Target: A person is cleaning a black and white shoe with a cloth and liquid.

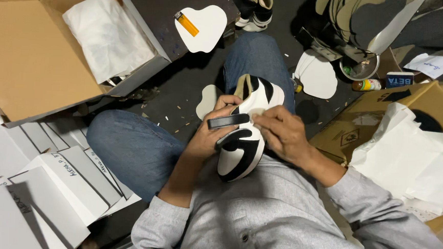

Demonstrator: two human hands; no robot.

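Note:
I sit cross-legged on the floor in jeans with a black-and-white shoe [244,151] on my lap, sole toward my chest. My left hand [211,134] grips the shoe from the left, with a black strap [228,121] lying across its fingers. My right hand [281,132] rests on the shoe's right side, fingertips pinching at a white part of the upper near the strap. Both hands touch the shoe.
An open cardboard shoebox [31,56] with white tissue paper [109,35] sits at upper left. Flat white boxes [53,191] stack at lower left. White cut-out shapes [206,31], an orange lighter [186,24], another shoe [257,8] and a cardboard box with paper [409,151] lie around.

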